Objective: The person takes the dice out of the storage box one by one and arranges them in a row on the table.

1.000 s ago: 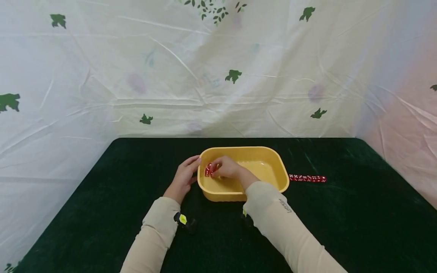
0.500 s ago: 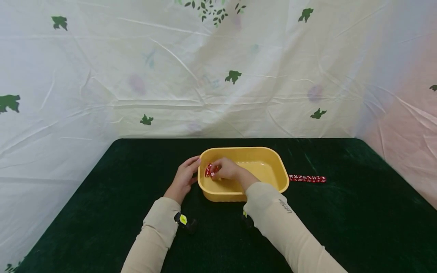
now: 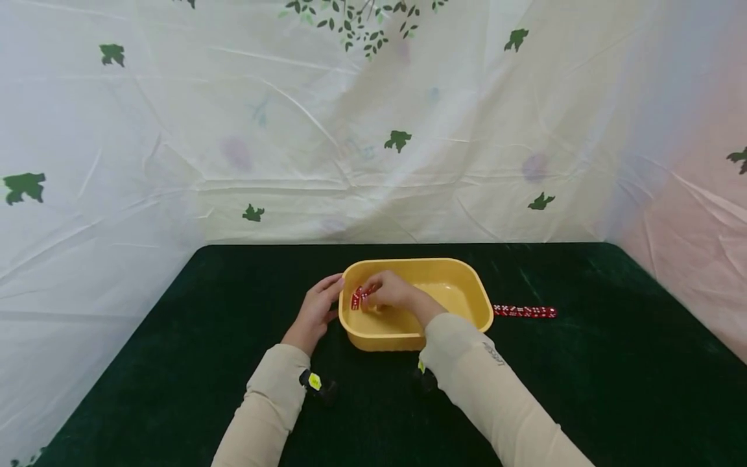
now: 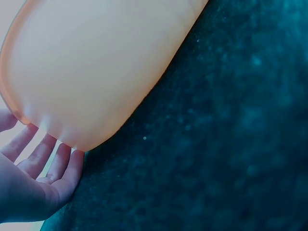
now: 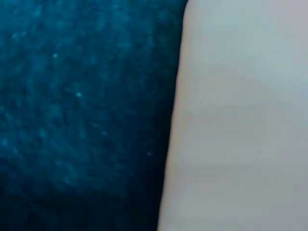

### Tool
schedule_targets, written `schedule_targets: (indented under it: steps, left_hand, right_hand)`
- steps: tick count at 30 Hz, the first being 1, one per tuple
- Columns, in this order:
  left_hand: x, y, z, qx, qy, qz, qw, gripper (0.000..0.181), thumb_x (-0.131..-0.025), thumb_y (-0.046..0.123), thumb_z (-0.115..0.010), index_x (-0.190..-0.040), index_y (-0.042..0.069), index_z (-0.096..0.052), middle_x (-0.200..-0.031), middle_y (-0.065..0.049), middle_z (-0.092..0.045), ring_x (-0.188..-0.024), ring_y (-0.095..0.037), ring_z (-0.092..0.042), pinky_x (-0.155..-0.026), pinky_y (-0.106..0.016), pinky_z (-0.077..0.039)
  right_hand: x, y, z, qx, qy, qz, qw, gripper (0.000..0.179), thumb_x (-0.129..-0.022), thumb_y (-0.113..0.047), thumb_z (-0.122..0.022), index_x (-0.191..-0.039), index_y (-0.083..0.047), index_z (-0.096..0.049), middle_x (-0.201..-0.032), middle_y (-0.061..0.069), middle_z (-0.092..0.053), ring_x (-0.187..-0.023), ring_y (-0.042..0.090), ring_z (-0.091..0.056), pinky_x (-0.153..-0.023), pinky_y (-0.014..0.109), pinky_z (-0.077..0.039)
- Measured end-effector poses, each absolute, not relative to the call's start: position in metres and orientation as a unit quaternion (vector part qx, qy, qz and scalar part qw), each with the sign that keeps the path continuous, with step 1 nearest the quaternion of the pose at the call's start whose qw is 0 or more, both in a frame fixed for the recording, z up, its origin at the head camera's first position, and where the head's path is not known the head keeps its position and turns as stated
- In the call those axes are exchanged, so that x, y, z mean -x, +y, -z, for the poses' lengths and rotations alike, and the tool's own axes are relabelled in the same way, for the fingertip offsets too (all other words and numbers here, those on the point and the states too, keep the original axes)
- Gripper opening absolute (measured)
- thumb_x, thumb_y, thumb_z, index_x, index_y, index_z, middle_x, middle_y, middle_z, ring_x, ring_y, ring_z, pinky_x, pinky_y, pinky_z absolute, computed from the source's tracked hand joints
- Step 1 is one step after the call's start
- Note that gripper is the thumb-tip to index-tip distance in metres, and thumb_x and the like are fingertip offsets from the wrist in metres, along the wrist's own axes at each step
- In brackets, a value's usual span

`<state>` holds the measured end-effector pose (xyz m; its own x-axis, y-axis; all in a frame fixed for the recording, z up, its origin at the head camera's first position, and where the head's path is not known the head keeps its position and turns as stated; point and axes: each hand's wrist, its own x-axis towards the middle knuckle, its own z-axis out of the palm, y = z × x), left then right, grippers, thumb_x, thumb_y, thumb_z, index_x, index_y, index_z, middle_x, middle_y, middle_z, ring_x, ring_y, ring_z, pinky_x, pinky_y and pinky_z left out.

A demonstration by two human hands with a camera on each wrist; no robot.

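- The right hand reaches down into a yellow tub, its thumb and fingers bent and drawn nearly together, pinching a small red die at the tips; that die is partly hidden by the fingers.
- Just beside those fingertips, toward the tub's left end, other red dice with white dots lie close together inside; their number cannot be told.
- The left hand is at the tub's left end, fingers spread and only slightly bent, their tips touching the outer wall.
- The tub sits upright on a table covered with dark green cloth.
- Outside the tub, on its right, a straight row of red dice lies on the cloth; its inner end meets the tub's edge in the head view, but contact cannot be judged.
- Both forearms are in pale sleeves, with a dark device below the left wrist.
- Behind the table hangs a white sheet printed with green shapes and leaves.
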<state>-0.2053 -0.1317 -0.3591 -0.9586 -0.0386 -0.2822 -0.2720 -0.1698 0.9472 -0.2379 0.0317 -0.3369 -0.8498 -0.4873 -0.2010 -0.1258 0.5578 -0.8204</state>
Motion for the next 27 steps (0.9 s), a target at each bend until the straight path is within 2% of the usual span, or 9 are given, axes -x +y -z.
schedule_targets:
  steps: [5,12,17,22,27]
  left_hand:
    - [0.205,-0.130,0.359,0.125,0.641,-0.753,0.077,0.032,-0.084,0.031,-0.054,-0.113,0.016,-0.053,-0.113,-0.003,-0.050,-0.102,-0.021,-0.046,-0.084,-0.043,-0.037]
    - [0.205,-0.129,0.358,0.130,0.643,-0.751,0.074,0.031,-0.084,0.031,-0.054,-0.112,0.017,-0.054,-0.113,-0.003,-0.050,-0.102,-0.021,-0.046,-0.085,-0.043,-0.037]
    - [0.204,-0.129,0.358,0.133,0.643,-0.751,0.072,0.032,-0.084,0.031,-0.054,-0.112,0.016,-0.054,-0.113,-0.003,-0.050,-0.101,-0.021,-0.046,-0.084,-0.043,-0.037]
    - [0.205,-0.129,0.358,0.135,0.642,-0.751,0.072,0.032,-0.084,0.032,-0.054,-0.112,0.016,-0.053,-0.112,-0.003,-0.050,-0.101,-0.021,-0.046,-0.083,-0.042,-0.037]
    - [0.205,-0.128,0.358,0.131,0.640,-0.754,0.071,0.032,-0.085,0.029,-0.054,-0.113,0.015,-0.053,-0.113,-0.005,-0.050,-0.101,-0.021,-0.046,-0.082,-0.041,-0.039]
  right_hand:
    - [0.241,0.037,0.331,0.185,0.850,0.449,0.203,0.016,-0.078,-0.007,-0.062,-0.092,-0.001,-0.062,-0.080,0.007,-0.057,-0.066,0.022,-0.054,-0.061,0.030,-0.047]
    - [0.244,0.051,0.318,0.197,0.848,0.459,0.178,0.018,-0.080,-0.008,-0.060,-0.095,0.002,-0.062,-0.088,0.008,-0.058,-0.077,0.020,-0.051,-0.070,0.036,-0.046]
    - [0.243,0.062,0.306,0.198,0.852,0.460,0.152,0.020,-0.079,-0.010,-0.062,-0.095,0.003,-0.062,-0.087,0.008,-0.059,-0.075,0.020,-0.053,-0.072,0.041,-0.045]
    - [0.246,0.076,0.296,0.197,0.860,0.451,0.134,0.020,-0.078,-0.012,-0.063,-0.093,0.001,-0.063,-0.086,0.008,-0.061,-0.078,0.019,-0.053,-0.073,0.041,-0.045]
    - [0.246,0.093,0.284,0.194,0.861,0.446,0.146,0.023,-0.081,-0.014,-0.060,-0.097,0.003,-0.060,-0.091,0.013,-0.060,-0.086,0.029,-0.052,-0.077,0.043,-0.042]
